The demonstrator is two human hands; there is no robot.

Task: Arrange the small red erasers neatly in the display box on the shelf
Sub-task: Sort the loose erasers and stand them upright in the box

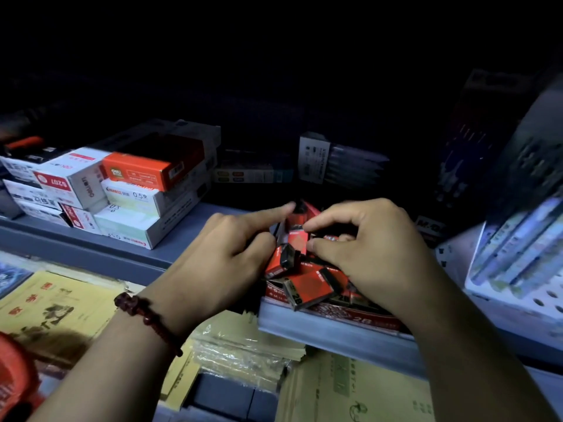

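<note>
Dim shelf [91,248]: left hand [225,257] and right hand [374,248] pinch one red eraser [297,237] between fingertips [316,246], over the display box [350,318].

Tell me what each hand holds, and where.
The right hand pinches a red eraser by its right end; whether the left hand grips cannot be told.

Shot dim, with a bluish cast. Lit from the near side only, across the shelf [91,248] edge and the stacked boxes [128,190] at left. Faded to near-black at the far back. Smeared and bowed over the pen packs [518,248] at right.
</note>
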